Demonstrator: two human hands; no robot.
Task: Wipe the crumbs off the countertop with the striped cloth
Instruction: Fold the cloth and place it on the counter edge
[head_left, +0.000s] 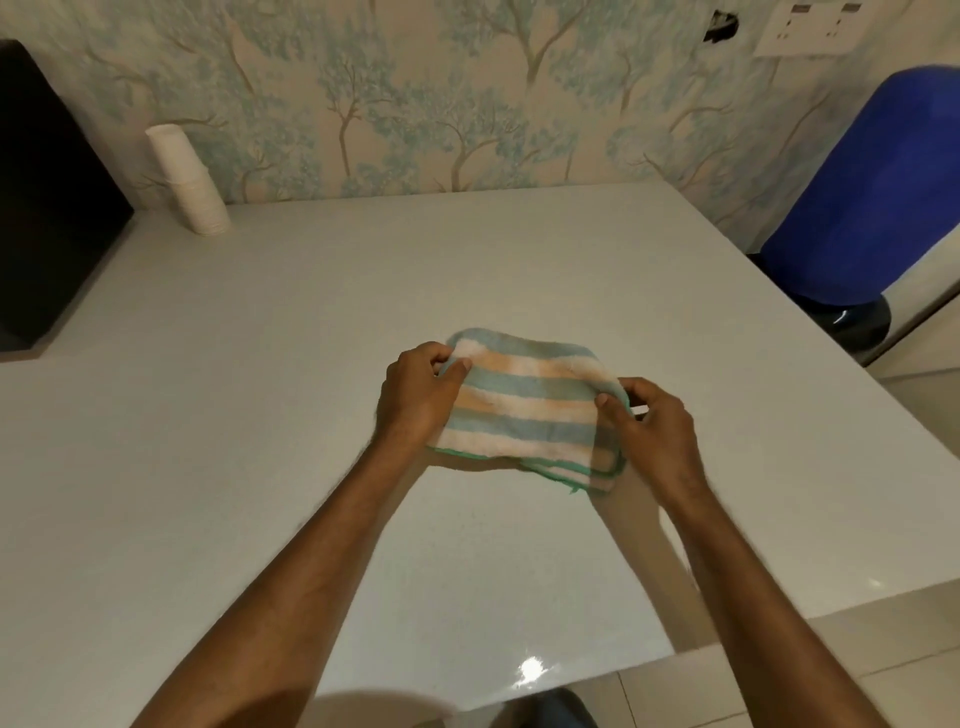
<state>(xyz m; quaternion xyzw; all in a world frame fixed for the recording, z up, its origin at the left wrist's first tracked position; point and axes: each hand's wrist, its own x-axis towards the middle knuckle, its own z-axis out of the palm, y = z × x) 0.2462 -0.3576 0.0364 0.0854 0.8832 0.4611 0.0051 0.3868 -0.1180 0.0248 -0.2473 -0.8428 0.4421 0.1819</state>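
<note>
The striped cloth (524, 410), with blue, peach and white bands and a green hem, is folded and held just above the white countertop (260, 415) near its middle. My left hand (415, 400) pinches the cloth's upper left corner. My right hand (654, 431) pinches its right edge. The cloth's lower edge hangs loose in two layers. I cannot make out crumbs on the speckled surface.
A stack of white paper cups (189, 182) stands at the back left beside a black box (47, 197). A blue water jug (872, 197) sits off the counter's right edge. The tree-patterned wall (415, 93) closes the back, with a socket plate (810, 26) at top right.
</note>
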